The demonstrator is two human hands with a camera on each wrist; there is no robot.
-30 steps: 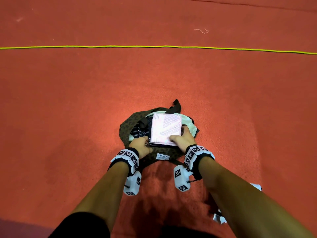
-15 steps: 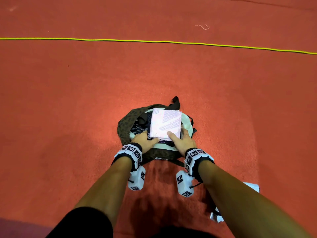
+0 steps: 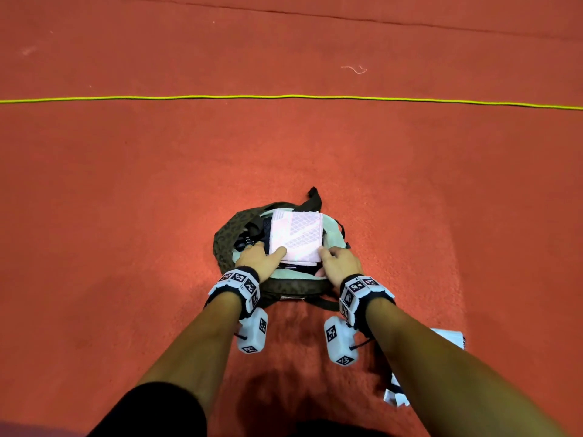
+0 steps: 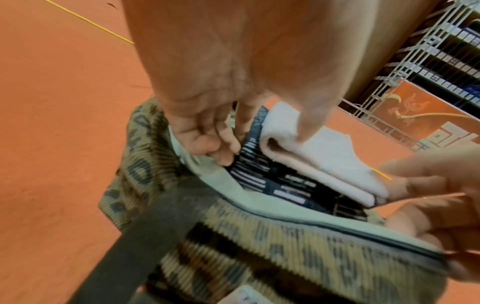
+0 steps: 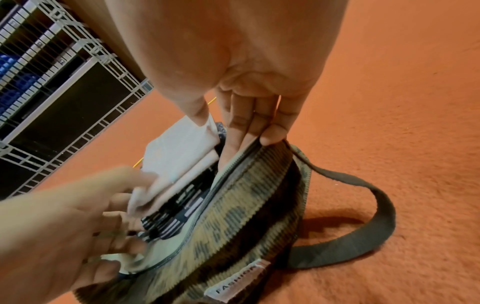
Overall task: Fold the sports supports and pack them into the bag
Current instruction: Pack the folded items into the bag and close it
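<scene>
Left hand (image 3: 263, 258), 7 o'clock, pinches folded pink-white knit support (image 3: 298, 234); right hand (image 3: 342, 263), 5 o'clock, straight-fingered — spreads leopard-print corduroy bag (image 3: 225, 238) for entry.

Warm, moderately bright light; soft shadow bottom centre, head view; edges bowed; wrist views motion-blurred.

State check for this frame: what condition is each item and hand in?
bag, unzipped, mouth open, lying on the floor.
pink support, folded, topmost in the bag's mouth, not fully in.
dark striped support, under the pink one, inside the bag.
left hand, pinches the pink support's near left end.
right hand, thumb on pink support, straight fingers inside the rim.
strap, loose on the floor.
</scene>
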